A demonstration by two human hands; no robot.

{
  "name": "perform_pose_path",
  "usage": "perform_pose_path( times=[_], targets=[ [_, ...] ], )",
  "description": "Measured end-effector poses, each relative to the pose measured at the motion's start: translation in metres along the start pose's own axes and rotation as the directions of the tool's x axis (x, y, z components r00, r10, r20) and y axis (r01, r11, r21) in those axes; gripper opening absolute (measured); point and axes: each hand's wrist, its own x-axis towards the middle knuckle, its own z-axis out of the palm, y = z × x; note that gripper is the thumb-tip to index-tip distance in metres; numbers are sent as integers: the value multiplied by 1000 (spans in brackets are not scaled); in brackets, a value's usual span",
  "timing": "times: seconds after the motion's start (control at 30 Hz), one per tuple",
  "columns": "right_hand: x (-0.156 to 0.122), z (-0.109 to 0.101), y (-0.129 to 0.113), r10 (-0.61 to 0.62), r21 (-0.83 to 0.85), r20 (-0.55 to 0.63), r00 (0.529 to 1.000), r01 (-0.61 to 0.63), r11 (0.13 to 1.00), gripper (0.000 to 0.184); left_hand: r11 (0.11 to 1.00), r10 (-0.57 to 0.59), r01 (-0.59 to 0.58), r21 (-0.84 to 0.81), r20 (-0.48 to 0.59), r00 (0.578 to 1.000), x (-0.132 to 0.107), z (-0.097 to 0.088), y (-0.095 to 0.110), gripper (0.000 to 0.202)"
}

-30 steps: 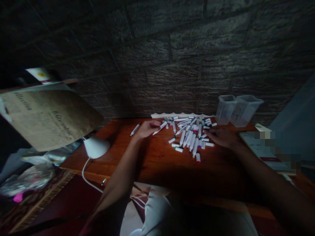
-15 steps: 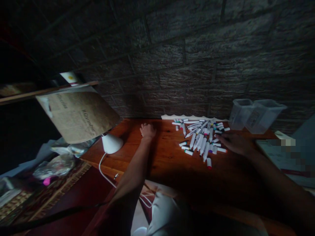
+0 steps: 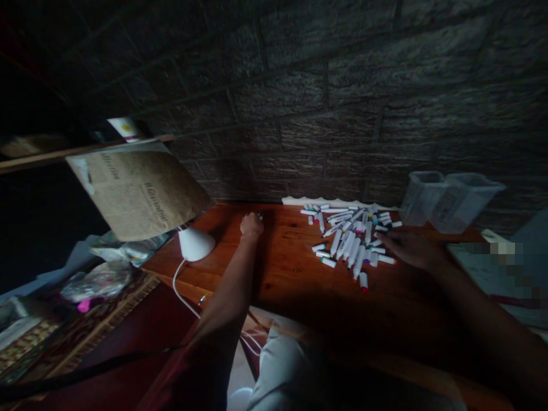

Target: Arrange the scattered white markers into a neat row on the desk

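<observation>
Two bare hands over one wooden tabletop (image 3: 286, 279), with items as follows.

Left hand (image 3: 252, 224): set down toward the far left of the tabletop, well apart from the pile, fingers curled and mostly hidden. Small dark end visible at the fingertips; whether the grip is closed on it cannot be told.

Right hand (image 3: 406, 249): at the right edge of the pile, fingers pointing left, tips at the nearest pieces. Dim light; whether the grip holds any piece cannot be told.

Markers (image 3: 351, 251): many, white-bodied, some dark-tipped, heaped loosely at the far right-centre of the tabletop, lying at mixed angles. Short white pieces with coloured ends scattered among them. One red-ended piece (image 3: 363, 281) lies nearest the wearer.

Containers: two, clear plastic, side by side; left one (image 3: 422, 197), right one (image 3: 468, 202), both beyond the right hand, near the wall (image 3: 291, 114).

White strip (image 3: 338, 204): wavy-edged, behind the pile, along the wall.

Lamp: white conical base (image 3: 196, 244) on the tabletop's left end; printed tan shade (image 3: 139, 197), tilted; white cord (image 3: 180, 294) hanging over the front edge.

Paper cup (image 3: 124, 129): on a shelf (image 3: 85, 149), upper left.
</observation>
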Motion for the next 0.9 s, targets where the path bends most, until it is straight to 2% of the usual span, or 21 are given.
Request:
perform_pose_path(
  times=[0.33,0.57,0.67,0.77,0.83,0.87,0.9],
  targets=[
    [1,2,3,-44,20,-11,999,44,999,51,996,-68,67,-55,-7,998,0,-3,-2,33],
    [4,4,6,-12,-20,11,1000,12,1000,52,992,-86,84,-97,-24,996,-1,-5,-2,35],
    [4,4,5,4,-24,13,1000,-4,1000,52,995,-28,21,-101,-71,997,-6,-8,1,35],
    [4,4,4,-15,-20,6,1000,15,1000,51,980,149,-164,-115,-130,980,-19,-9,20,37],
    [4,4,4,-37,-19,0,999,37,999,50,912,363,-383,-146,-147,920,-33,-7,42,39],
    [4,4,3,-40,-22,-3,999,40,999,50,841,494,-515,-168,-153,856,-41,-5,54,39],
    [3,3,3,-40,-27,-5,999,40,999,50,674,686,-707,-215,-173,707,-50,-2,66,39]
  ],
)
